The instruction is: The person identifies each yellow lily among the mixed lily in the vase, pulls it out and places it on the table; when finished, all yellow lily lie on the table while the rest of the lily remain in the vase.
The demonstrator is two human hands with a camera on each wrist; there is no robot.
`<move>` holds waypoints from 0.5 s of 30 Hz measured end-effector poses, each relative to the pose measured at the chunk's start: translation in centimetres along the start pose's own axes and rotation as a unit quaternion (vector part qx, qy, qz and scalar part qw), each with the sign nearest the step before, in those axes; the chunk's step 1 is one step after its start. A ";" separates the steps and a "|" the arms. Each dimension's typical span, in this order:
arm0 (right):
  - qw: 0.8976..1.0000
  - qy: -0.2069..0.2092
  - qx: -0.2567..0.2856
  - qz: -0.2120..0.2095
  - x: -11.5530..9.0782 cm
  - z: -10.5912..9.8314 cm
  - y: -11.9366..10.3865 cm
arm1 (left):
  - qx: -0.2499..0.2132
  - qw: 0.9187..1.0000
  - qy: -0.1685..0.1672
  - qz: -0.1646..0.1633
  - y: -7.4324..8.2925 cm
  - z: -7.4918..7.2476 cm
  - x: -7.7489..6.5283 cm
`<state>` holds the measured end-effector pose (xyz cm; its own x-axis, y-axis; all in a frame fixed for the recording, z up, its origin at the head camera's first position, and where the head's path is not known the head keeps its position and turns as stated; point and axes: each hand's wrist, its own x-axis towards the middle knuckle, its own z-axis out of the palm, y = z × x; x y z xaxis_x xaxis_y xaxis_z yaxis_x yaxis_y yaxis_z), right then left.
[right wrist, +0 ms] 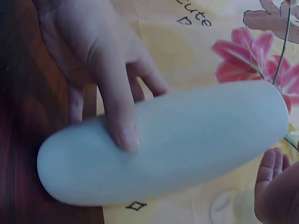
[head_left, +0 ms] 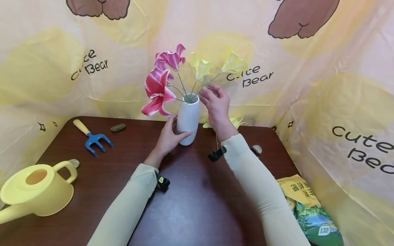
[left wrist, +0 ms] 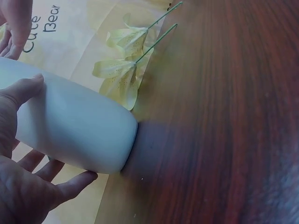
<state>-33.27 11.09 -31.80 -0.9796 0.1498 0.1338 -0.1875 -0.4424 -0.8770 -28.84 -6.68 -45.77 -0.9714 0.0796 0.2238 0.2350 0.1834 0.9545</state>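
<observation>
A white vase (head_left: 187, 119) stands near the table's back edge. My left hand (head_left: 168, 137) grips its lower body, thumb across the front and fingers around the side, as the left wrist view also shows. Pink lilies (head_left: 158, 92) lean left out of the mouth, and two yellow lilies (head_left: 203, 68) rise to the right. Beside the rim, my right hand (head_left: 218, 106) pinches the stem of the rightmost yellow lily (head_left: 234, 64). In the right wrist view the right hand (right wrist: 279, 186) shows only at the edge, by a green stem.
Two more yellow lilies (left wrist: 122, 70) lie on the table right of the vase. A blue fork with a cream handle (head_left: 95, 140), a yellow watering can (head_left: 40, 191) and stones (head_left: 118, 127) are at left. A pale stone (head_left: 257, 149) and printed bags (head_left: 317, 218) lie at right.
</observation>
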 end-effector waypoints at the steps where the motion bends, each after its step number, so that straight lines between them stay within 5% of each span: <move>1: 1.000 0.005 0.002 -0.004 -0.1 0.2 0.2 | -0.001 1.000 -0.001 0.000 0.0 0.0 0.0; 15: 0.998 0.037 -0.017 -0.056 -0.3 1.2 0.6 | 0.000 1.000 -0.001 -0.002 -0.2 0.0 0.1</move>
<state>-33.15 9.72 -31.82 -0.9446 0.2612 0.1986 -0.2915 -0.3901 -0.8734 -29.00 -6.69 -45.94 -0.9721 0.0812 0.2202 0.2317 0.1832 0.9554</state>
